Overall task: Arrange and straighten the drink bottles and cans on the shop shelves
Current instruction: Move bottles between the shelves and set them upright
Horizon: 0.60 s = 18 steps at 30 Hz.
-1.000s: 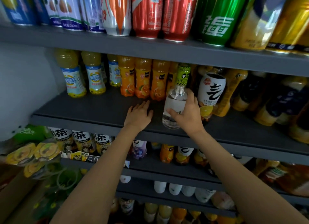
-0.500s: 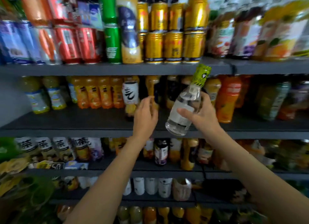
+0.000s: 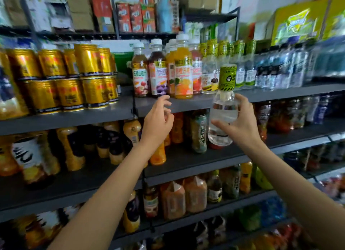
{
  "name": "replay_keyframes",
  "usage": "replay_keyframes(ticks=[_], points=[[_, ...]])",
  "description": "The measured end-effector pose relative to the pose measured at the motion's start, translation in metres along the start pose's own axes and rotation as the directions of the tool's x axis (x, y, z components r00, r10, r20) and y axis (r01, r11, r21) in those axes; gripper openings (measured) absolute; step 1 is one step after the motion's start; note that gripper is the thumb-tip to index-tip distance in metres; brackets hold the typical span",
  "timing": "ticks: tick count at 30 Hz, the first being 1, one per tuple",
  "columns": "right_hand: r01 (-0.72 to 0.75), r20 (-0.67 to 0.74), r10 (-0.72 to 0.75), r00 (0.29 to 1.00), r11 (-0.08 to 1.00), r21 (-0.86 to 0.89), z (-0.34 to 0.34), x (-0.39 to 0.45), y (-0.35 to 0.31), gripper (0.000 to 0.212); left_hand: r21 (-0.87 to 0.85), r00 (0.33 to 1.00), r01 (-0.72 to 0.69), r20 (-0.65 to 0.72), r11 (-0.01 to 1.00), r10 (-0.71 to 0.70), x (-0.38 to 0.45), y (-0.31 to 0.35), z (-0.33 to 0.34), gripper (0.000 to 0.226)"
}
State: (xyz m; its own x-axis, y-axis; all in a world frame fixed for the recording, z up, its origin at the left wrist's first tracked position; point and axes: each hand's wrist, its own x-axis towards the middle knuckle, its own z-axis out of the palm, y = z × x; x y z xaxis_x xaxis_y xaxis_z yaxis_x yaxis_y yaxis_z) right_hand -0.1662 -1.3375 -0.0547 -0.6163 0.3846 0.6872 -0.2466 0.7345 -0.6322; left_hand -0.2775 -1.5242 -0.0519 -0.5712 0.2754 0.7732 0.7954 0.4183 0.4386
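Below the upper shelf [image 3: 186,106] edge, our right hand [image 3: 240,122] grips one clear bottle [image 3: 223,117], upright, its green-yellow cap above that edge; our left hand [image 3: 158,119] hovers beside it, fingers loosely curled, empty.

Two bare forearms are seen from elbow to wrist, with no sleeve reaching into view. The left hand [image 3: 158,122] and the right hand [image 3: 240,123] are ungloved; nothing is worn on the wrists or the visible fingers.
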Motion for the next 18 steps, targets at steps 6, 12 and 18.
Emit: replay_keyframes(ticks=[6,12,18], points=[[0.077,-0.184,-0.066,0.981,0.996,0.049,-0.028,0.065,0.049,0.085,0.014,0.985,-0.166,-0.039,0.986,0.166,0.063,0.028,0.064,0.043],[0.151,-0.367,-0.111,0.923,0.985,0.080,-0.064,0.155,0.085,0.085,0.228,0.972,-0.229,0.104,0.946,0.210,0.111,0.054,0.128,0.036],[0.133,-0.167,-0.127,0.978,0.991,0.026,-0.058,0.226,0.131,0.085,0.442,0.990,-0.043,0.138,0.896,-0.020,0.141,0.060,0.170,0.038]])
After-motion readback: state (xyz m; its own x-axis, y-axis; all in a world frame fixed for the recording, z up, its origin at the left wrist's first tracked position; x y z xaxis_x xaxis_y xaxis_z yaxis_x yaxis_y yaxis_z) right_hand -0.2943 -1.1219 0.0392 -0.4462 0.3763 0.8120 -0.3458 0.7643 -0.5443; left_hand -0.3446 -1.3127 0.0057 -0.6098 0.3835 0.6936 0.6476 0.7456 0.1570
